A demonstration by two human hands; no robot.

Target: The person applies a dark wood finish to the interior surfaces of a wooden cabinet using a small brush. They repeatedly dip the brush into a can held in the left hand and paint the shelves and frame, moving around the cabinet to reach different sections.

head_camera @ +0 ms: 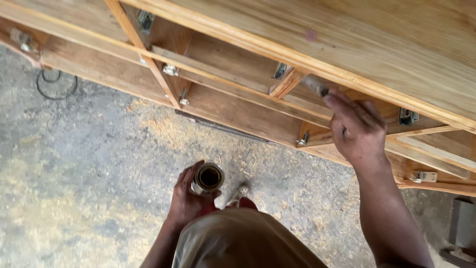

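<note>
Tin (208,177), wooden cabinet frame (297,44), sawdust-strewn concrete floor (89,164)

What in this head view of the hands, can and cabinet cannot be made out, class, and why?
- Brush: blurred, its handle hidden in the right hand; bristles not clear.
- Can in the left hand: its inside is dark, so contents and level are unreadable; fingers cover its side.
- Cabinet: cut off by the top and right edges.
- Foot: mostly hidden by the person's own clothing.
- Dark object on the floor: cut off at the right edge.
</note>
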